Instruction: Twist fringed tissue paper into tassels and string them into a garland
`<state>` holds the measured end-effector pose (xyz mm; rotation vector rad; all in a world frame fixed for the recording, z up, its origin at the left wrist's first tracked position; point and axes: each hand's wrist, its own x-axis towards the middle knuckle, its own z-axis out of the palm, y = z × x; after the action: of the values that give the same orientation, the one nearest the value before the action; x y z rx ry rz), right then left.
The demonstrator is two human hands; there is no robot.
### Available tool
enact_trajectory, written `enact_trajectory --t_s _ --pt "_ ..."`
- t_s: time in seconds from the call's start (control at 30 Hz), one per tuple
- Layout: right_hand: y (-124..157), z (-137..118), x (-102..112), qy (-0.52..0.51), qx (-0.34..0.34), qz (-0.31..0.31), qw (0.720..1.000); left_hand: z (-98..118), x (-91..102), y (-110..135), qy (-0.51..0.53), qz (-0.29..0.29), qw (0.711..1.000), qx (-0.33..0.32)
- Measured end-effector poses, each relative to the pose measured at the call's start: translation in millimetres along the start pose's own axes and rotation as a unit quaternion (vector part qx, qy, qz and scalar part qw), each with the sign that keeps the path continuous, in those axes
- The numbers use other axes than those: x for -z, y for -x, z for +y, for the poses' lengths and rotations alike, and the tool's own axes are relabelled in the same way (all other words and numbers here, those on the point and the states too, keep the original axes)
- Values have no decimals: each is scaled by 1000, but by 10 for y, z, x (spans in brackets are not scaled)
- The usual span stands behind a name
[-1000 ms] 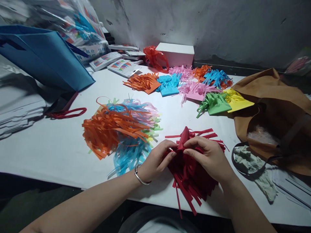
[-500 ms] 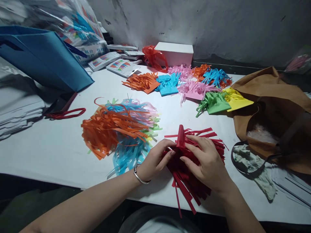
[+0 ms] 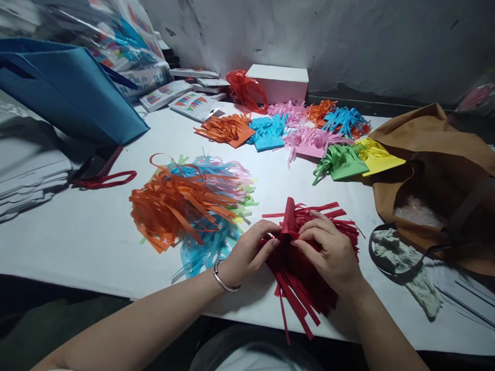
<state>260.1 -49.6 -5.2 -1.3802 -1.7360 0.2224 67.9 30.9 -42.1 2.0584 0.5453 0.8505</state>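
A stack of red fringed paper (image 3: 299, 288) lies on the white table (image 3: 77, 232) near its front edge. My left hand (image 3: 247, 255), a silver bangle on its wrist, pinches the left side of the stack's upturned top fold. My right hand (image 3: 332, 252) rests over the stack, its fingers curled and pinching the same fold from the right. A red flap (image 3: 288, 219) stands up between the fingertips of both hands. Loose red strips stick out toward the table's front edge and to the right.
A mixed pile of orange, blue and pink paper strips (image 3: 185, 206) lies left of my hands. Folded fringed bundles in several colours (image 3: 301, 136) sit farther back, with a white box (image 3: 278, 82) by the wall. A blue bag (image 3: 69, 87) stands left, a brown bag (image 3: 436, 170) right.
My right hand's fingers have drawn in from a flatter spread to a pinch on the red fold. The left hand has barely moved.
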Motion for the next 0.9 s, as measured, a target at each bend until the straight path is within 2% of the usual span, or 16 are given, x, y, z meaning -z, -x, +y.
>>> enact_trajectory --t_s 0.07,0.2,0.27,0.37,0.5,0.67,0.9 --pt "-5 3 3 -26 -13 -6 1000 -9 -4 5 -16 6 1000 -16" --pt "-18 -9 20 -91 -55 -44 993 -43 -29 45 -87 85 986 -112" --pt "-26 -11 30 -124 -78 -74 986 -55 -40 72 -130 97 976 -142" --pt "-46 -6 37 -157 -101 -107 977 -36 -44 98 -162 60 978 -120" --pt "-84 13 18 -162 -94 -123 975 50 -38 81 -187 37 977 -91" --pt "-102 45 -31 -172 -81 -138 972 111 -44 53 -208 34 974 -81" --pt "-50 76 -36 -164 -79 -137 974 49 -57 53 -166 41 983 -72"
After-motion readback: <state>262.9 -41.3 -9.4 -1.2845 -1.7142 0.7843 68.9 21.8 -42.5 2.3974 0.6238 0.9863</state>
